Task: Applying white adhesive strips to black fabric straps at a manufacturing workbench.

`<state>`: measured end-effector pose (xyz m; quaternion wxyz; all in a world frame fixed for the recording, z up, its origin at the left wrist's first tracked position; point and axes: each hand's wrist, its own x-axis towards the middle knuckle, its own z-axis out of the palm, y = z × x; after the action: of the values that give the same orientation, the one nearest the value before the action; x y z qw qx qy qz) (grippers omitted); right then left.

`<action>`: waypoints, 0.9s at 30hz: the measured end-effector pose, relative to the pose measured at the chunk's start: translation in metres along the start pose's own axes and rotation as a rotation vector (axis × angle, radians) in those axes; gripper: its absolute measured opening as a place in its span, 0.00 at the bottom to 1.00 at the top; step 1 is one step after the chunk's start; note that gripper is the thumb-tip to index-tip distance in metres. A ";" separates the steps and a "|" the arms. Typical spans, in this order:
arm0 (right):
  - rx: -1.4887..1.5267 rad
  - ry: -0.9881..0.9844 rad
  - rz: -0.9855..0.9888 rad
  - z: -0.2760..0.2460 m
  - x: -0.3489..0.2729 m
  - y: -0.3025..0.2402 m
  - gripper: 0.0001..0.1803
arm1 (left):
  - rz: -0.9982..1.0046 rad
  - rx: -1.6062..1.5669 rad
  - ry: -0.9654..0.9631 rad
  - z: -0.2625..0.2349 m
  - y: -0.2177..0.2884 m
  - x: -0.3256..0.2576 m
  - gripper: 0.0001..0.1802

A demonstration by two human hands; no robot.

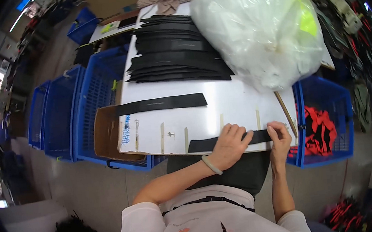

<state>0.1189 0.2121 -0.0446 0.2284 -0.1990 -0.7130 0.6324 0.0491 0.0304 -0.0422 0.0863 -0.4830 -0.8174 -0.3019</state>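
Observation:
A black fabric strip (202, 145) lies along the near edge of the white tabletop, across pale tape marks. My left hand (231, 146), with a pale bangle on the wrist, rests over the middle of this strip, its fingers curled down and closed on it. At the strip's right end, my right hand (280, 138) pinches it between thumb and fingers. Farther up on the left, another black strip (162, 103) lies flat by itself. Behind that is a broad overlapping stack of black strips (169, 45).
A large clear plastic bag (258, 31) of white material bulges over the back right. A thin wooden stick (285, 113) lies near the right edge. Blue crates (100, 79) and a cardboard box (105, 135) stand left; a blue crate (345, 122) with red-black fabric stands right.

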 end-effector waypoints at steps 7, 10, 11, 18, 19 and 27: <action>0.212 0.111 0.075 -0.014 0.017 -0.028 0.06 | -0.067 -0.270 -0.139 -0.084 -0.031 -0.015 0.24; 0.147 -0.012 0.046 -0.004 0.029 -0.045 0.07 | -0.151 -0.079 -0.018 -0.151 -0.084 -0.027 0.22; 0.119 -0.092 0.057 0.013 0.036 -0.056 0.07 | -0.217 -0.020 0.025 -0.168 -0.101 -0.032 0.22; -0.297 -0.428 -0.587 0.186 0.121 -0.053 0.10 | -0.332 0.125 0.019 -0.146 -0.186 -0.078 0.18; -0.366 -0.422 -0.640 0.209 0.130 -0.049 0.11 | -0.326 0.125 0.015 -0.144 -0.187 -0.083 0.17; -0.780 -0.437 -0.663 0.266 0.157 -0.026 0.13 | -0.233 0.078 -0.038 -0.151 -0.172 -0.088 0.19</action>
<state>-0.1630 0.0836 -0.0324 0.1711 0.1018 -0.9495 0.2424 -0.0727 -0.1818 -0.0297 0.0539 -0.3865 -0.8806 -0.2688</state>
